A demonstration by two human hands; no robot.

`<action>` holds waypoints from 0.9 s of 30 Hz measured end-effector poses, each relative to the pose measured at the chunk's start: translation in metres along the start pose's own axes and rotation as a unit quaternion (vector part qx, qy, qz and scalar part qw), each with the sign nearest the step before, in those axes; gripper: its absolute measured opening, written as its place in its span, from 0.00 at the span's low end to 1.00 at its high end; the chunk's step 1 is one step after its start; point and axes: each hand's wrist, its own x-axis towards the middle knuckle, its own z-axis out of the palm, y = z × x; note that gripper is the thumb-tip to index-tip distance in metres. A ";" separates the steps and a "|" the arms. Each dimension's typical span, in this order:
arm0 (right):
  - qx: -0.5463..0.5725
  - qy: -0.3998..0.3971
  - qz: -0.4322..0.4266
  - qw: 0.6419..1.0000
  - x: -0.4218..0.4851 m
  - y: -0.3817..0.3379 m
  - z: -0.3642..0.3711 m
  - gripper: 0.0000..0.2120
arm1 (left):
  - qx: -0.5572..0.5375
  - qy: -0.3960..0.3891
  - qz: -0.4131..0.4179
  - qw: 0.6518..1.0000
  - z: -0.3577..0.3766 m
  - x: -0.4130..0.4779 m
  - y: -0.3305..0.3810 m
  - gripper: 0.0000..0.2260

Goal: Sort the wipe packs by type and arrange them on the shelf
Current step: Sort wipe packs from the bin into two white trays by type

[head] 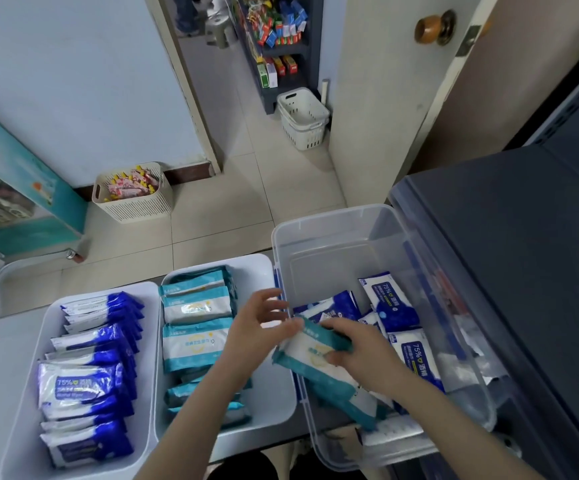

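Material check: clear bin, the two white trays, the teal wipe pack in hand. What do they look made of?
Clear bin: likely rigid translucent plastic, glossy; the packs show through its walls. Left white tray and middle white tray: seemingly opaque moulded plastic, smooth, with rounded corners. Teal wipe pack: probably thin flexible film, slightly shiny; it wrinkles where the right hand grips it.

Blue wipe packs point(416, 353) read "75%" — teal packs' point(194, 342) print illegible.

The wipe packs point(87, 382) have shiny, crinkly plastic wraps. The right box point(326, 258) is clear, smooth plastic. The two trays point(267, 389) are white matt plastic. The floor tiles point(232, 209) are smooth. The far door knob point(431, 27) looks like shiny wood.
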 end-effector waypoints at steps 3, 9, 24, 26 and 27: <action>-0.032 -0.024 -0.037 0.999 0.005 -0.004 -0.010 0.17 | 0.161 -0.131 0.007 0.978 0.004 -0.003 0.007 0.17; 0.024 0.126 0.036 0.991 0.049 0.035 -0.041 0.07 | 0.147 0.026 -0.004 0.989 0.008 -0.001 -0.001 0.07; -0.260 0.155 0.128 0.944 0.090 0.102 -0.050 0.18 | 0.039 0.139 -0.048 0.988 -0.006 -0.010 -0.002 0.10; -0.236 0.206 0.103 0.944 0.081 0.093 -0.060 0.20 | 0.030 0.135 -0.047 0.989 -0.005 -0.009 -0.004 0.10; -0.256 0.225 0.085 0.936 0.074 0.089 -0.064 0.18 | 0.028 0.134 -0.046 0.990 -0.004 -0.009 -0.005 0.10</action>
